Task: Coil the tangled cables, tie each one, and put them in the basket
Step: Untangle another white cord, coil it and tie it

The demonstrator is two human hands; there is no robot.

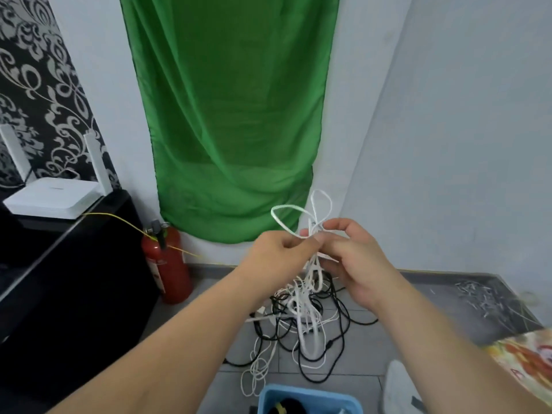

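Both hands are raised in front of me over a tangle of white and black cables (301, 321) on the grey tiled floor. My left hand (280, 252) pinches a white cable (294, 209) whose loops stick up above my fingers. My right hand (355, 258) grips the same white cable just beside it, fingers curled round the strands. More of this cable hangs down from my hands into the tangle. A blue basket (310, 397) sits at the bottom edge, with a dark coiled cable tied in yellow partly visible inside.
A red fire extinguisher (167, 264) stands against the wall at left, beside a black cabinet (71, 279) carrying a white router (53, 197). A green cloth (233, 115) hangs on the wall ahead. A patterned fabric (525, 363) lies at right.
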